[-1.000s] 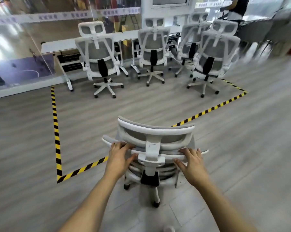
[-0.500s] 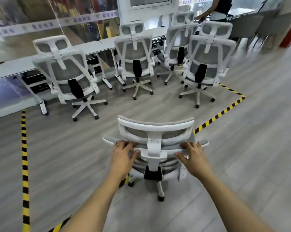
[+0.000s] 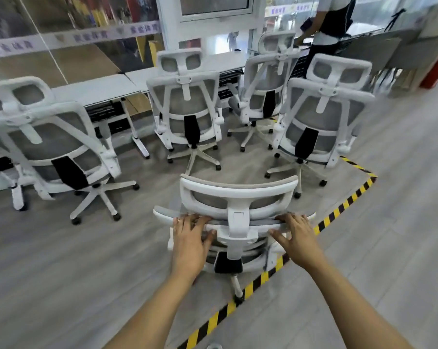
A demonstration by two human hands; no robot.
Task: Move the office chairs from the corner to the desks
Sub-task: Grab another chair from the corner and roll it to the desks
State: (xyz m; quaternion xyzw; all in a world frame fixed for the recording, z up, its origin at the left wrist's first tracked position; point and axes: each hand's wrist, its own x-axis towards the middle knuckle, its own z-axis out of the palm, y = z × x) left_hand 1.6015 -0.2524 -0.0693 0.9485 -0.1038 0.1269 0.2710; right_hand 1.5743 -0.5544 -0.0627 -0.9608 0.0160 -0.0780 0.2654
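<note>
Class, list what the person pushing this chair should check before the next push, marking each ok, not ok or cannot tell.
1. Left hand grips the backrest of the held chair: ok.
2. Right hand grips it too: ok.
3. Way ahead free: not ok; middle chair and right chair stand close in front.
4. Free place at the desks: cannot tell.
5. Rear caster past the striped tape: not ok, it sits on it.

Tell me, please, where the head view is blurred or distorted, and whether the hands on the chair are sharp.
Head view, centre: the left hand and right hand gripping the near chair are fairly sharp. Head view, edges: motion smear on the far-left chair and the floor at right. Head view overall: wide-angle distortion bows the desks, and the glass wall carries washed-out reflections.
</note>
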